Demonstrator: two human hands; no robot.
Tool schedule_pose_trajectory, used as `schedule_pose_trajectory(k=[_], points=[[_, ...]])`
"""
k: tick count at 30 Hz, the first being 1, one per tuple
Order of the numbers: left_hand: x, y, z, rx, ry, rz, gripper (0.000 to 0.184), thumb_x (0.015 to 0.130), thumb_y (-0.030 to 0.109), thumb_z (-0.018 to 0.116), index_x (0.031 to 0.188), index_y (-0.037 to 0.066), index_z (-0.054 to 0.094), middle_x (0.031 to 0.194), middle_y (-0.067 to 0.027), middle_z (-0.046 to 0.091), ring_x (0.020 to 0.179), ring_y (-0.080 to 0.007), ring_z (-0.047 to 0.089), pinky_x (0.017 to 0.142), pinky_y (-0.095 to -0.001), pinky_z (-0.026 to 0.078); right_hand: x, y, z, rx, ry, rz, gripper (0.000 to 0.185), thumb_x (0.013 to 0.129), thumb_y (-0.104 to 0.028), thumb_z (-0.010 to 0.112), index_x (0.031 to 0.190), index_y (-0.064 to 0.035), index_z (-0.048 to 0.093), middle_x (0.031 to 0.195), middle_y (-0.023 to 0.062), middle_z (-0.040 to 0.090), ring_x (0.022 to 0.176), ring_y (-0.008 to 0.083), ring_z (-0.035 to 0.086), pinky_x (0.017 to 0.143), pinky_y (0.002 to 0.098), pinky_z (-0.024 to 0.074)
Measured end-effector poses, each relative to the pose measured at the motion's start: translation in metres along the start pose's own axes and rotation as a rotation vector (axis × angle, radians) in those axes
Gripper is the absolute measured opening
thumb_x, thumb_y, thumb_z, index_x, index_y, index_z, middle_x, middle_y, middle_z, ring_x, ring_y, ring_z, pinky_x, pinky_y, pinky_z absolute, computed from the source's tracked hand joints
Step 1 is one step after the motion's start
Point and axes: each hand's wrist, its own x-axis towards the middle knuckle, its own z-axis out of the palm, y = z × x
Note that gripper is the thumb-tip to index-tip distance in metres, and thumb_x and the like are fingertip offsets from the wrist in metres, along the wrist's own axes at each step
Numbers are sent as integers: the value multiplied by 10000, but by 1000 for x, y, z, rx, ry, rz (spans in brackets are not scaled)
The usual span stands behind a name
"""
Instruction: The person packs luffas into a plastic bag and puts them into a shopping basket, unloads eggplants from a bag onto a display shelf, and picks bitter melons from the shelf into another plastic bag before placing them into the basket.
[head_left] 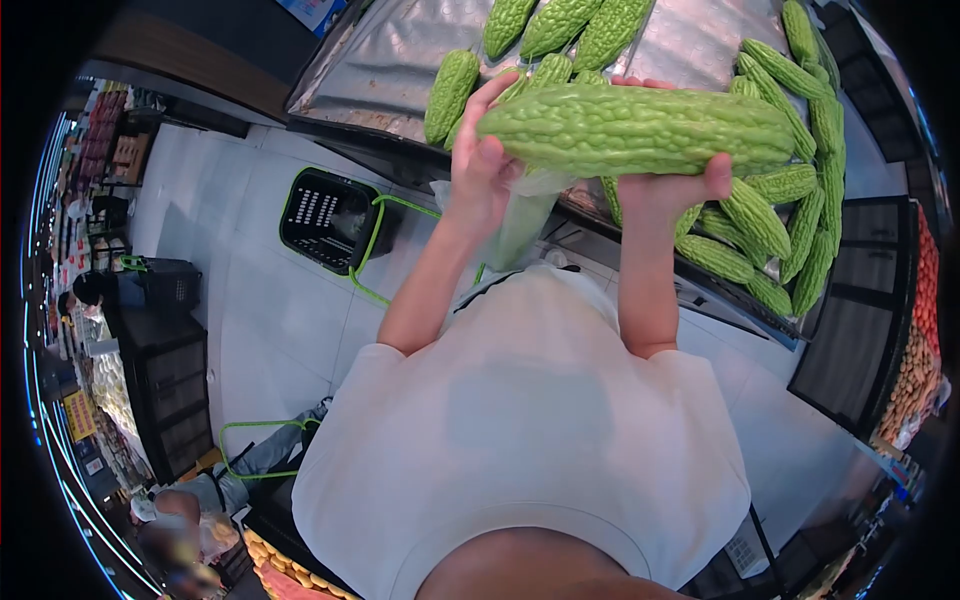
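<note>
A large, bumpy green bitter melon (640,130) lies sideways between my two hands, lifted over the front edge of the display. My left hand (478,170) is closed around its left end, thumb in front. From below, my right hand (665,190) grips its right half, with the thumb near the front and fingertips showing behind. A thin, translucent plastic bag (525,220) hangs beside my left wrist; what holds it up is hidden. Behind the melon, more bitter melons (452,97) rest on the metallic display surface (390,60).
Several bitter melons (755,215) are piled along the right side of the display. A black shopping basket (335,220) with green handles stands on the pale tiled floor (270,320). Another person (215,495) is at lower left, near a green-handled basket. Produce stands line both sides.
</note>
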Motion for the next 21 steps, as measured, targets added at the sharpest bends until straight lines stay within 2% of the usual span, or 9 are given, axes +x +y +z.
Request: schedule_pose_trajectory(k=[4, 6, 7, 8, 11, 13, 16, 19, 21], points=[[-3, 23, -2, 194, 95, -109, 476, 842, 196, 691, 1264, 71, 510, 986, 30, 528, 726, -5, 464, 536, -159, 314, 17, -26, -18, -173, 192, -102, 743, 734, -526, 625, 1230, 0, 452, 1111, 225, 579, 1035, 385, 597, 942, 485, 475], [0, 19, 1, 319, 149, -85, 180, 853, 19, 619, 1028, 60, 602, 786, 74, 471, 574, 18, 319, 486, -176, 208, 23, -23, -38, -387, 300, -168, 650, 770, -433, 600, 1223, 8, 448, 1084, 206, 582, 1038, 374, 599, 930, 484, 488], [3, 19, 3, 318, 150, -86, 180, 853, 19, 619, 1028, 60, 602, 786, 74, 471, 574, 18, 319, 486, -176, 208, 18, -21, -29, -339, 337, -173, 540, 780, -254, 621, 1214, 16, 446, 1070, 194, 586, 1036, 345, 607, 926, 459, 499], [6, 20, 7, 329, 157, -78, 146, 852, -5, 604, 980, 65, 599, 762, 84, 467, 580, 18, 327, 489, -175, 214, 14, -17, -28, -339, 339, -173, 540, 780, -254, 621, 1214, 16, 446, 1070, 194, 586, 1036, 345, 607, 926, 459, 499], [18, 28, 18, 337, 144, -61, 121, 855, -24, 582, 928, 72, 593, 726, 93, 461, 583, 17, 337, 492, -178, 225, -2, -3, -17, -633, 116, -108, 556, 724, -15, 697, 1226, 20, 459, 1066, 141, 599, 949, 243, 630, 861, 356, 524], [23, 32, 22, 335, 122, -54, 115, 859, -20, 576, 923, 74, 590, 713, 94, 459, 581, 16, 340, 491, -181, 229, -8, 9, 6, -589, 80, -6, 411, 732, -133, 788, 1059, 11, 586, 977, 63, 651, 868, 126, 620, 787, 273, 509], [32, 36, 25, 361, 31, -40, 97, 874, -13, 553, 907, 65, 602, 711, 79, 466, 567, 9, 343, 489, -189, 237, -8, 27, 10, -646, 0, 276, 372, 751, -146, 785, 1039, 7, 606, 964, 52, 658, 865, 109, 621, 779, 264, 505], [36, 40, 28, 401, -59, 1, 113, 883, -20, 526, 882, 52, 612, 698, 69, 466, 552, 2, 343, 483, -196, 232, -12, 49, 6, -403, 39, 397, 319, 768, -165, 778, 999, -1, 631, 945, 50, 667, 862, 101, 623, 761, 258, 504], [36, 41, 28, 392, -39, 19, 132, 881, -35, 515, 863, 43, 619, 698, 67, 474, 550, -1, 346, 482, -197, 227, -8, 50, -2, -479, 2, 450, 333, 766, -205, 779, 988, 1, 639, 943, 55, 670, 865, 109, 626, 760, 269, 504]])
